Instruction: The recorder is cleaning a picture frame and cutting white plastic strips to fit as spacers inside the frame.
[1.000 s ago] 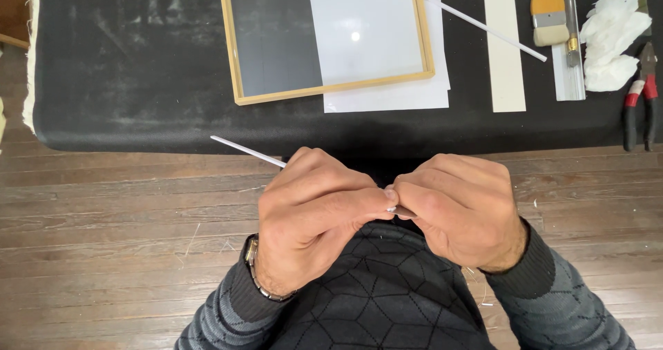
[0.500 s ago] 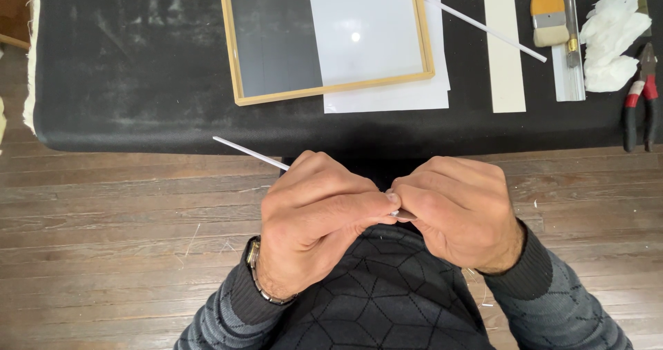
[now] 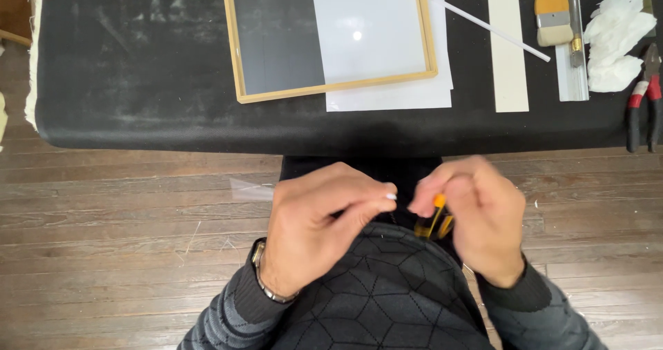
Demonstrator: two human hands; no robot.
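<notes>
A small orange-tipped tool [image 3: 438, 215] is pinched in the right hand [image 3: 476, 219], just above the lap. A white rod end [image 3: 391, 196] is gripped by the left hand [image 3: 318, 222]. Beyond them: wooden frame [image 3: 331, 88], brush [image 3: 552, 12], pliers [image 3: 646, 94] on the black table [image 3: 138, 81].

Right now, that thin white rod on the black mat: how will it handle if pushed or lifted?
The thin white rod looks round and lies flat, so a side push would probably roll it. Slender, so likely light. It lies straight, so probably fairly stiff, though it might flex if lifted by one end.
</notes>
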